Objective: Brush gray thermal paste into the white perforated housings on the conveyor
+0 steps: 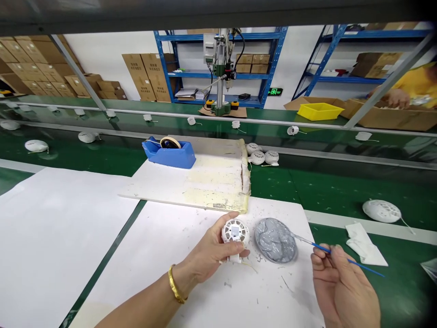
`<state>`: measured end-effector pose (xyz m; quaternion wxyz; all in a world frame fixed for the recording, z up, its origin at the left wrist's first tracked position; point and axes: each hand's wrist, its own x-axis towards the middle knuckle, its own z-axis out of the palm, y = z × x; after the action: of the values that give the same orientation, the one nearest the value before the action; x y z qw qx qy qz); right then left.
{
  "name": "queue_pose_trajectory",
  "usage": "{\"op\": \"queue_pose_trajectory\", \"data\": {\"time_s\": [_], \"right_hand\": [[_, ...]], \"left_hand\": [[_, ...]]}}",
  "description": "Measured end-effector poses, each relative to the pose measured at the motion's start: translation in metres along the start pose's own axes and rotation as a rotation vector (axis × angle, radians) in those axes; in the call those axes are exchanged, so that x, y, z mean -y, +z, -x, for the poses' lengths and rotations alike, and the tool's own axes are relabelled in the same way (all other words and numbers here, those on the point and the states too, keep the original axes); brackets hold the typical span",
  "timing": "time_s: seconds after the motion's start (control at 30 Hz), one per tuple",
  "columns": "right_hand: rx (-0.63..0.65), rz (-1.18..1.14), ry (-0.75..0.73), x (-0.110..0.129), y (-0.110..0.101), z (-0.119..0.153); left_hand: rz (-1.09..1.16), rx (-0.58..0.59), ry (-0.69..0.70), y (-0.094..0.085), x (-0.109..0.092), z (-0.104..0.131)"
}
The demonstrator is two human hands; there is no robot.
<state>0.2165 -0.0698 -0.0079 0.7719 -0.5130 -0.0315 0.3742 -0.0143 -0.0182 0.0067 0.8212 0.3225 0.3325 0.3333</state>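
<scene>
My left hand (213,253) is wrapped round a small white vented housing (235,231), whose round slotted face is turned up, with a thin wire hanging below it. Between the fingertips of my right hand (344,282) is a thin blue brush (321,247), its tip reaching the right rim of a round dish of grey paste (276,240). The dish lies on white paper, just right of the housing. Small grey specks mark the paper around it.
A blue tape dispenser (174,152) stands on a white board (211,177) ahead. Three white housings (257,157) sit beside that board. Another housing (381,211) and a folded tissue (365,243) lie right. A person's hand (398,97) shows at far right.
</scene>
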Motion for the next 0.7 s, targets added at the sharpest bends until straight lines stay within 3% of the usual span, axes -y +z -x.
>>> {"op": "queue_pose_trajectory", "data": {"time_s": [0.27,0.7], "right_hand": [[0.223,0.135,-0.151,-0.017,0.021,0.033],[0.22,0.397,-0.322,-0.04,0.019,0.041]], "left_hand": [[-0.259,0.013,0.108,0.006,0.012,-0.002],[-0.292,0.002,0.162,0.012,0.019,-0.004]]}}
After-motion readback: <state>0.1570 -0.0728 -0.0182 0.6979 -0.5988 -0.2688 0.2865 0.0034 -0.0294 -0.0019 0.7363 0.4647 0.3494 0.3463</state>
